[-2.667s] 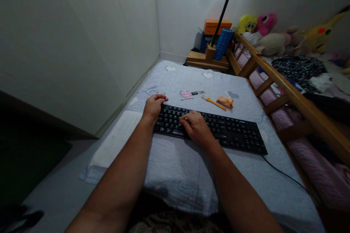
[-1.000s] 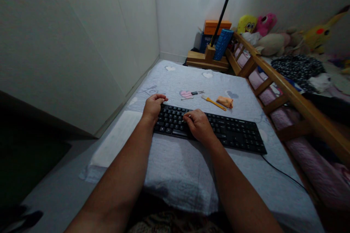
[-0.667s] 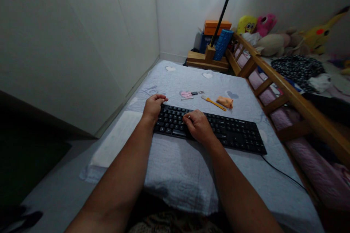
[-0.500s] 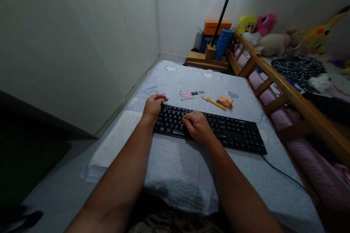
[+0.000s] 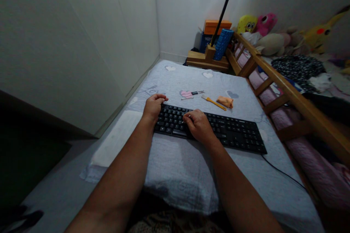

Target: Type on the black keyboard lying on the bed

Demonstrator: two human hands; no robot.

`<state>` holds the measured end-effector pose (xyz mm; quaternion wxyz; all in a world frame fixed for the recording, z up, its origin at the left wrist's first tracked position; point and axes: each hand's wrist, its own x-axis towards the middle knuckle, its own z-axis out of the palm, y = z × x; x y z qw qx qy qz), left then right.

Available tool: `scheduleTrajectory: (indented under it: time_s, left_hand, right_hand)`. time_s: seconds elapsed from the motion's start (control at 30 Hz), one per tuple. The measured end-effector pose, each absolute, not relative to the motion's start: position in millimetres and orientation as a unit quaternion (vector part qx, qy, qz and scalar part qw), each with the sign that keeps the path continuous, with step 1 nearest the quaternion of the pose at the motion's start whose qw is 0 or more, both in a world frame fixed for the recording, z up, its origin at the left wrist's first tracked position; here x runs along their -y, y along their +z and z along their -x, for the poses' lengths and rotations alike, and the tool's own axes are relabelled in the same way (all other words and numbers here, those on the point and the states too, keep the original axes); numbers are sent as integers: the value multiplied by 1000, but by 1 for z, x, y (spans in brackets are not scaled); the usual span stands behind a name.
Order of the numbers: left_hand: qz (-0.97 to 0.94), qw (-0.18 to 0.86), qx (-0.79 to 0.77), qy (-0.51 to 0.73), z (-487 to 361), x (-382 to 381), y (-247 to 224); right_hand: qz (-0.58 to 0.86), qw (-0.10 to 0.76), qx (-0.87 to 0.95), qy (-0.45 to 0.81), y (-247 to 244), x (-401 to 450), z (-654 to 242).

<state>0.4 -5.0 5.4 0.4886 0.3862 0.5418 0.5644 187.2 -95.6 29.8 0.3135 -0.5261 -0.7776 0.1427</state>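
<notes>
A black keyboard (image 5: pixel 237 134) lies on the blue-grey cloth. My left hand (image 5: pixel 153 106) grips its upper left corner, fingers curled along the edge. Over the middle keys, my right hand (image 5: pixel 198 123) is closed in a pinch on a thin white-tipped stick, apparently a cotton swab (image 5: pixel 189 116); most of it is hidden by the fingers. Beyond the keyboard lie another cotton swab (image 5: pixel 187 98), a small tool with a dark handle and metal prongs (image 5: pixel 197 92), a yellow-handled brush (image 5: pixel 216 103) and a folded orange cloth (image 5: pixel 225 102).
A white sheet (image 5: pixel 120 134) lies left of the keyboard, under my left forearm. The keyboard cable (image 5: pixel 284 173) runs off to the right. A wooden bed rail (image 5: pixel 300 98) borders the right side, and a pale cabinet (image 5: pixel 82 43) the left. A lamp stand (image 5: pixel 209 54) stands behind.
My right hand has shifted very slightly to the right over the keys with the swab. My left hand stays at the keyboard's corner.
</notes>
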Motion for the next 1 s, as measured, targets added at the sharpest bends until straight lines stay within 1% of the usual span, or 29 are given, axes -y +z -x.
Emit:
scheduleTrajectory:
  time_s: [0.6,1.0]
  left_hand:
    - [-385,489,-546,561,-2,6,8]
    - [-400,479,-545,560,-1,6,7]
  right_hand:
    - [526,335,769,141,26,94,-185]
    - [516,328,777,148,26,94,-178]
